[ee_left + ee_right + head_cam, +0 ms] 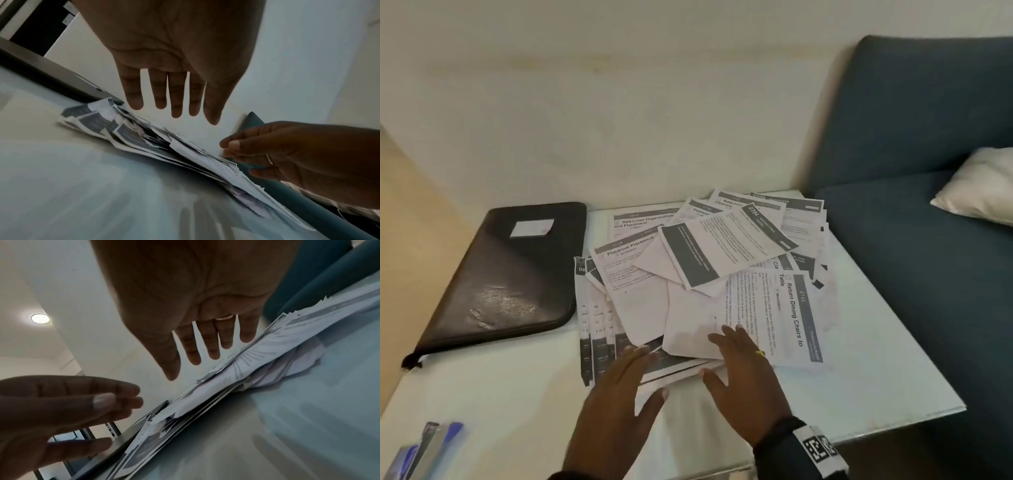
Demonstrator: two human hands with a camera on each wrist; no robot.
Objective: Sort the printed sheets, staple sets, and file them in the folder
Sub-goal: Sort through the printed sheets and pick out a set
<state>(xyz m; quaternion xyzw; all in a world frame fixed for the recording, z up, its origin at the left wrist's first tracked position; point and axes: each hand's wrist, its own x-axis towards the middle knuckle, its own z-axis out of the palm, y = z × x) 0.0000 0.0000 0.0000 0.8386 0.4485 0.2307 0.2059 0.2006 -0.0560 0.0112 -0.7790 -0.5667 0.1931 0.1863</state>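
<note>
Both hands are held flat, fingers spread, gripping nothing, over the near edge of the sheets: left hand (616,387) just above them, right hand (743,370) with fingertips on or just over the paper. White tabletop (859,359) is largely covered by a loose pile of printed sheets (709,270) toward its far right. Black zipped folder (506,274) lies closed at the left edge. Stapler (431,448), blurred, sits at the near-left corner.
</note>
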